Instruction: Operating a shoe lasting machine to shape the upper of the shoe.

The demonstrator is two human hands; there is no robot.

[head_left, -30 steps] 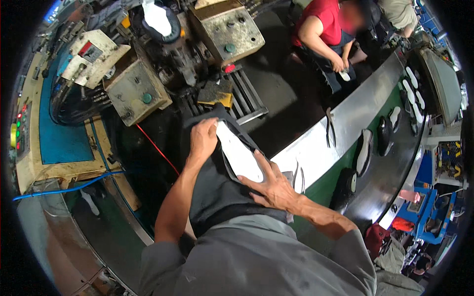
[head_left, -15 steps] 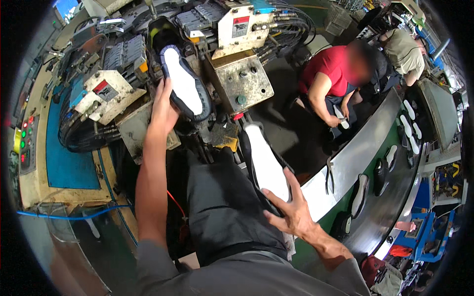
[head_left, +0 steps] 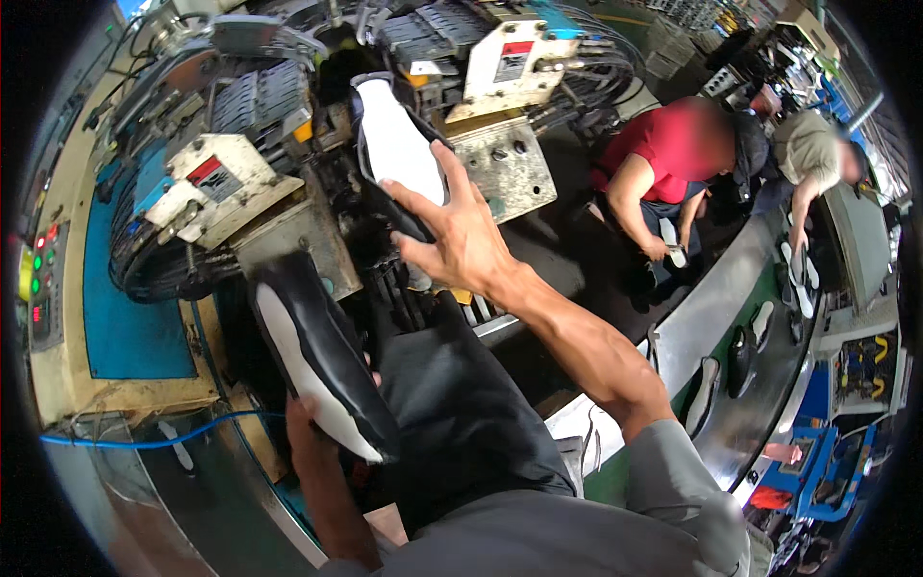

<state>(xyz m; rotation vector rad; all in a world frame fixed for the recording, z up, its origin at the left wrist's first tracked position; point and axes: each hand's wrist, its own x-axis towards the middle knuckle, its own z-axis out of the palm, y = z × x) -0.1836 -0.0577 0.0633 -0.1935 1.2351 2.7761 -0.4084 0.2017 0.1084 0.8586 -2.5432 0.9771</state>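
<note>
A black shoe upper with a white underside [head_left: 396, 130] sits at the middle of the machine, its white face up. My right hand [head_left: 466, 226] is closed on its near end, thumb and fingers along the sides. At lower left, a second black shoe upper [head_left: 336, 351], blurred by motion, is tilted so its white bottom strip faces left. My left hand [head_left: 306, 428] is wrapped round its lower half beside my left thigh; most of the fingers are hidden behind it.
White machine blocks [head_left: 213, 185] with warning labels and hoses flank the centre. A button panel [head_left: 43, 274] stands far left. On the right, shoe parts [head_left: 740, 361] lie on a conveyor [head_left: 716, 438]. A person in red [head_left: 639, 154] works beside it; another reaches onto it.
My left hand has drawn its shoe upper out of the machine, down toward my lap. My right hand has carried the other upper from the right to the machine's middle.
</note>
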